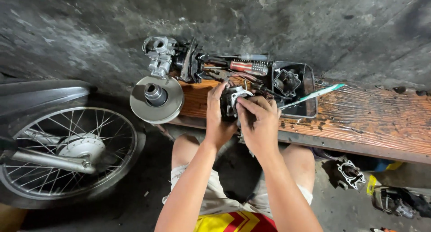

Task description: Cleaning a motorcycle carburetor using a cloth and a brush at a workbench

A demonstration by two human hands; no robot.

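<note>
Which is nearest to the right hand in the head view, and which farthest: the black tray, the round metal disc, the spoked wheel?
From the right hand:
1. Black tray, just beside it on the wooden bench.
2. Round metal disc, across at the bench's left end.
3. Spoked wheel, far left on the floor.

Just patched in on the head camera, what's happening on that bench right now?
A person sits at a worn wooden bench and holds a dark metal engine part over its edge with both hands. The left hand grips its side; the right hand covers its front, fingers on its light rim. Behind lie a round metal pulley disc, a carburettor, screwdrivers and a black tray of parts. A spoked motorcycle wheel stands to the left.
</note>
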